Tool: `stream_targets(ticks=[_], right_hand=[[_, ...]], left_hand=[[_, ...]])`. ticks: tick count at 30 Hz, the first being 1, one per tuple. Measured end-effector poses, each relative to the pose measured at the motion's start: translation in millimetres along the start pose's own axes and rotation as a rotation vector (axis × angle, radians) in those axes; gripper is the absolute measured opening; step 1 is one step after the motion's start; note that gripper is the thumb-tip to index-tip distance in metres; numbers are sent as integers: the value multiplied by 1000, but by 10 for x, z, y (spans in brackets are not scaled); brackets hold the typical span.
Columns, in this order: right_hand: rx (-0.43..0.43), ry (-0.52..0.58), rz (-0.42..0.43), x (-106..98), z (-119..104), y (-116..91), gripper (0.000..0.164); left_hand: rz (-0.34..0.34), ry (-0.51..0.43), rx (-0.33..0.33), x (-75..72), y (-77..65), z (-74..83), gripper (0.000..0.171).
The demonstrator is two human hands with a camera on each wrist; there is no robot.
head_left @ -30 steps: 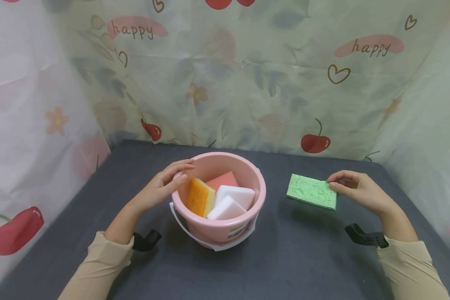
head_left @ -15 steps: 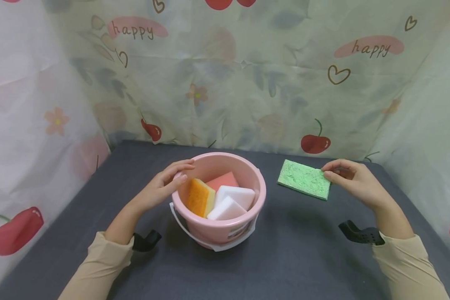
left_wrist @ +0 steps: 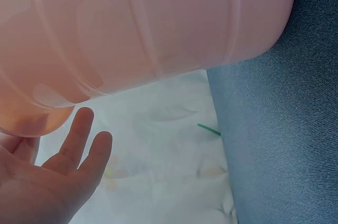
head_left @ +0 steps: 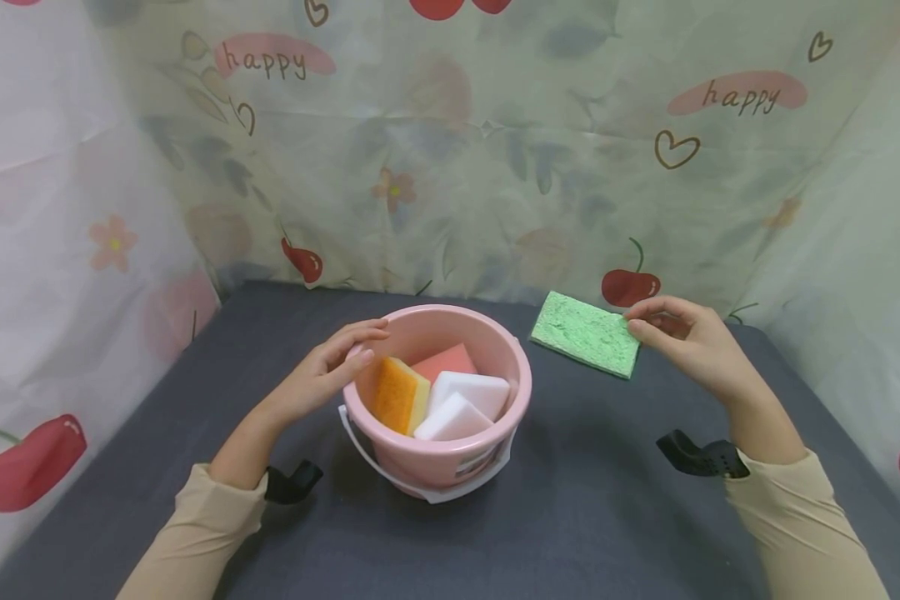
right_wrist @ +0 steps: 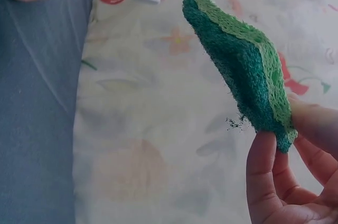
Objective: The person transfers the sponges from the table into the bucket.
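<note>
In the head view my right hand (head_left: 678,337) pinches one end of a green sponge (head_left: 587,333), raised to the right of the pink bucket (head_left: 435,457). The right wrist view shows the sponge (right_wrist: 240,60) bent, with a light green porous side and a dark green rough side. My left hand (head_left: 322,371) rests at the bucket's left rim with its fingers extended. Inside the bucket are an orange-and-yellow sponge (head_left: 400,396), a coral block (head_left: 446,360) and two white blocks, one (head_left: 472,390) partly behind the other (head_left: 453,419).
The bucket stands on a dark grey tabletop (head_left: 570,533), its white handle (head_left: 429,493) hanging at the front. A patterned curtain (head_left: 480,183) rises behind and along both sides. Each wrist wears a black camera strap (head_left: 703,457).
The right hand has moved up and to the left in the head view, carrying the green sponge closer to the bucket. The left hand and bucket have stayed put.
</note>
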State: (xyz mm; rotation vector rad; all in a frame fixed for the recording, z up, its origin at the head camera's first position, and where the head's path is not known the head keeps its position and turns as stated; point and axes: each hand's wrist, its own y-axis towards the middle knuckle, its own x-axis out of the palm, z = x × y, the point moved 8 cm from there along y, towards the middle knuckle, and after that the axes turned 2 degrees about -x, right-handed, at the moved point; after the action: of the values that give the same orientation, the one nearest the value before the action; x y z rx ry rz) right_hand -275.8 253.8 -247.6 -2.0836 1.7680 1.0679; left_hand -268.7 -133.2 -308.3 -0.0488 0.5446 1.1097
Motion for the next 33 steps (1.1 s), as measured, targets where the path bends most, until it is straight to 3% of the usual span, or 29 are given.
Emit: stream_targets(ticks=[14,21,33], right_hand=[[-38,82,8,138,-311,188,24],[-110,122,-36,286,-452,271,21],[-104,148,-82,528,-532,380,24]], left_hand=[[-2,-7,-11,0,-6,12,37],[-4,-7,-1,-4,-3,15,38],[-11,-7,7,4,-7,17,38]])
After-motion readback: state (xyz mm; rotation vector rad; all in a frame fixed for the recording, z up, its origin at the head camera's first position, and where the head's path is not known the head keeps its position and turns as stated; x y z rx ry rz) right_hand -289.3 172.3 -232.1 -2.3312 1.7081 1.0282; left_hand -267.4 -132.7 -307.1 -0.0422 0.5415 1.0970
